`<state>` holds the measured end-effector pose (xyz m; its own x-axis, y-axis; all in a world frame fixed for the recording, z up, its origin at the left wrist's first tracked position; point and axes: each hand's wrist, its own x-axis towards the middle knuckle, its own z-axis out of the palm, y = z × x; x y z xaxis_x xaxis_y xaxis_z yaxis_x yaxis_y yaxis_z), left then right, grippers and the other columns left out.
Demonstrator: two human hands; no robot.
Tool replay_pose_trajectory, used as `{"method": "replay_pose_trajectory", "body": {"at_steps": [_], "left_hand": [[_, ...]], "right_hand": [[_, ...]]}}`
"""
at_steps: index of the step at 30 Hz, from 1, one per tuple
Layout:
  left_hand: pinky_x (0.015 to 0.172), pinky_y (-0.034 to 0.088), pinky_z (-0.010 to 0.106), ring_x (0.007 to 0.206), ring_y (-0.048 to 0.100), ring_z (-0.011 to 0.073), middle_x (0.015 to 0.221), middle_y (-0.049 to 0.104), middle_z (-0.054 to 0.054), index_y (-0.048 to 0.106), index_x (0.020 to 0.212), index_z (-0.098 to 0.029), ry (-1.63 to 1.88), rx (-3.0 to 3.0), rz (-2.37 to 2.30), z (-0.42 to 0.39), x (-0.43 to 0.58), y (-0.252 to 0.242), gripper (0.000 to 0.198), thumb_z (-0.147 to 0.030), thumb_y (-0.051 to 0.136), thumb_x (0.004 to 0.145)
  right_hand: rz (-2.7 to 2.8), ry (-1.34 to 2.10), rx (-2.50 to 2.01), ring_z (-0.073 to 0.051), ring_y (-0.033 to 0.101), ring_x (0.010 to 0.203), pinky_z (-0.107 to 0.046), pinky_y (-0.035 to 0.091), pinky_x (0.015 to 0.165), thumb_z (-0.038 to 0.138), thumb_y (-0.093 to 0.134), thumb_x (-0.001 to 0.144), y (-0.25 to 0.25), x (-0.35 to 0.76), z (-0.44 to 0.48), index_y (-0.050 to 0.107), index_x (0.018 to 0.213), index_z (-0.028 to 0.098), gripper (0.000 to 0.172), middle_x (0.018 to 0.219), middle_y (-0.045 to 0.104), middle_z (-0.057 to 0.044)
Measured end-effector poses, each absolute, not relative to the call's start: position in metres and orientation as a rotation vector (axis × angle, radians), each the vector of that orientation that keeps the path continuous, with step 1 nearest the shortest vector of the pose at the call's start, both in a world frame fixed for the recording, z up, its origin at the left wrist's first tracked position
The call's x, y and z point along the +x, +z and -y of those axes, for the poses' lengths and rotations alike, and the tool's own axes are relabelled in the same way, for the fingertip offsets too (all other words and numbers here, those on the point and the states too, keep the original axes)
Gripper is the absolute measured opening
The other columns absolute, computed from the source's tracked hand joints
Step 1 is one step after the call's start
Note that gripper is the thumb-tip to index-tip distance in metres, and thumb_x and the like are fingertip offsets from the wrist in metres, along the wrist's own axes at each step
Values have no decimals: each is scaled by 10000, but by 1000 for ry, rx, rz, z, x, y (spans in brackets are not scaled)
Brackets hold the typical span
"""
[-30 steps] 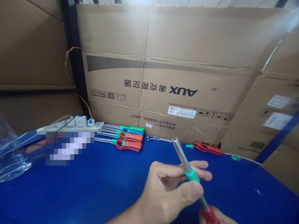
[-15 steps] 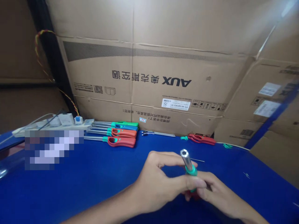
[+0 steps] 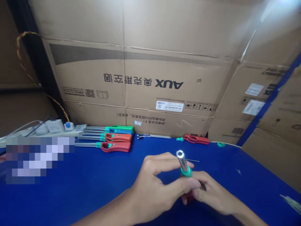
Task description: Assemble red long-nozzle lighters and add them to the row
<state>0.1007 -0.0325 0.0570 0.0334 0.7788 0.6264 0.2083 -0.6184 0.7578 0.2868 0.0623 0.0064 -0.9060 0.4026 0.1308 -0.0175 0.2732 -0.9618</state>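
Between both hands is a long-nosed gas lighter (image 3: 182,161), its metal tube pointing up toward me, with a green collar and a bit of red handle showing below. My left hand (image 3: 160,185) is closed around it at the collar, the thumb pressed across the front. My right hand (image 3: 213,193) closes on the lower handle, most of which the fingers hide. Just behind the hands, a thin metal rod (image 3: 194,160) lies on the blue table (image 3: 105,185).
Several assembled lighters (image 3: 117,146) lie stacked at the back left, beside a power strip (image 3: 70,131) with plugs. Along the cardboard wall (image 3: 145,62) are thin metal tubes (image 3: 155,136), a red lighter shell (image 3: 196,139) and small green parts (image 3: 221,144). Whitish strips (image 3: 291,202) lie far right.
The view has shifted a little, so the background sits further left. Both hands keep their hold on the lighter, with almost no change in grip.
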Motion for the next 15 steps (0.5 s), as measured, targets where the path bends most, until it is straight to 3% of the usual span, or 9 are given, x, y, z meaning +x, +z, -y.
{"method": "replay_pose_trajectory", "body": {"at_steps": [4,8,11,15], "left_hand": [[863,522,246,894,685,147,937,768,15,774,910,-206,1657,1923,-982,30,93,46,130,-147,708,815],[924,522,317,981,677,190,1041,752,56,739,1046,-200,1604,1871,-1048,26,75,20,197,-215,639,877],[994,492,387,1054,666,233,1124,731,75,716,1115,-211,1503,1859,-1194,22,64,0,250,-275,619,894],[1015,487,420,1026,684,250,1196,700,100,740,1052,-188,1441,1765,-1334,15,66,-17,257,-336,580,915]], "right_hand": [[2256,1235,-420,-148,594,728,-228,476,664,506,561,905,1,284,-60,690,898,167,363,793,655,-49],[2264,775,-450,-171,644,891,-254,504,805,303,591,917,-6,279,-62,683,1084,199,217,971,694,-68],[2294,660,-490,-166,657,921,-254,512,830,237,588,913,-10,277,-66,668,1123,176,233,1023,697,-81],[2321,612,-571,-176,661,907,-279,525,817,253,590,913,-14,278,-67,659,1128,166,242,1032,701,-88]]}}
